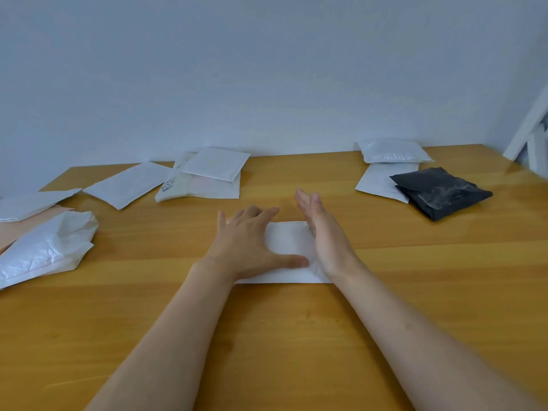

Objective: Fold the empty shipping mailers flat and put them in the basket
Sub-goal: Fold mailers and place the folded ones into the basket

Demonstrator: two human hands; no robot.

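White and flat, the mailer (289, 241) is a plain rectangle at the middle of the surface (296, 336), slightly crumpled at its near right corner. The left hand (252, 241) presses on its left part, fingers (268, 211) straight and spread, thumb laid across it. The right hand (323, 232) stands edge-on along its right side, fingers straight and together, gripping nothing.

Honey-coloured wood with long grain makes up the surface, which meets a pale blue-grey wall (267, 69) at 12 o'clock; white boards (527, 134) lean at 2 o'clock.

Counted: two hands, one mailer under them. At 9 o'clock, a crinkled white bag (47, 247), a flat pale envelope (32, 203) and a peach sheet (12, 229) beneath. At 11, one flat white pouch (127, 183) and a stack of two (215, 163). At 1 to 2, a puffy white packet (391, 151), a white sleeve (379, 180) and one black mailer (439, 192) overlapping that sleeve
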